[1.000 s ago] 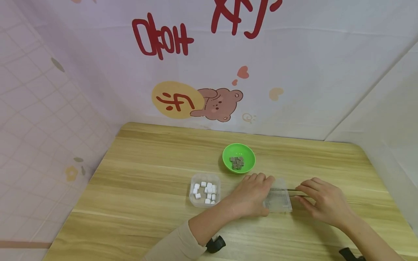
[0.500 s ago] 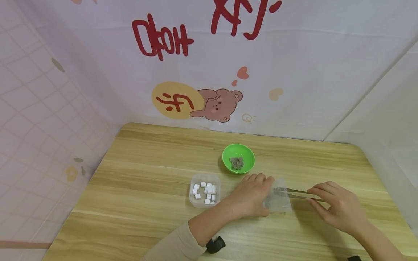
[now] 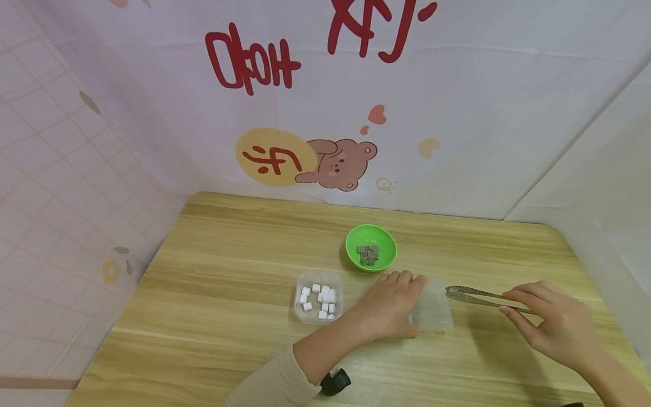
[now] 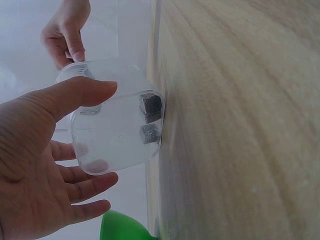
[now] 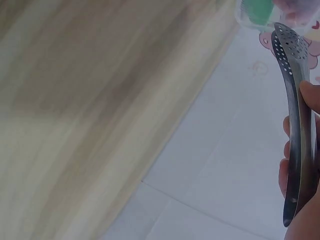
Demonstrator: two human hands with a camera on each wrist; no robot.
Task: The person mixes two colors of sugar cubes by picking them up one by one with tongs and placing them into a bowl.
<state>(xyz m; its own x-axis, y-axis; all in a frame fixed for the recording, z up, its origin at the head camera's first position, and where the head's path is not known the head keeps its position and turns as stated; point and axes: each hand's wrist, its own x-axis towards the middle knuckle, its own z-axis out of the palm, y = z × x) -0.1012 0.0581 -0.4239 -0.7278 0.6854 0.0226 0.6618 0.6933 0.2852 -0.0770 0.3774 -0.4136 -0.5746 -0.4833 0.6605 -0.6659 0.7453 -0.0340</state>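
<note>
As the R hand has drawn off to the right, the tips of the tongs are now out by the mouth of the tub. For the work in hand that prob. means one reach into it is over, not that it's emptied, b/c a few dark cubes lie inside, along the wall next to the counter. Tub's on its side or close to it, base to the L hand, mouth to the right. L grip: thumb & fingers clamped round the base end. R grip: thumb & fingers pinching the tongs. Tips look close tog.; can't tell if a cube's btwn them.

Vs. half a sec ago: tips were inside, seen thru the clear wall, & R hand sat nearer. L hand & tub approx same spot. Bowl w/ grey cubes, on the far side & a bit left of tub: no change. Ditto the box w/ white cubes, near left of bowl, well apart from tongs.
</note>
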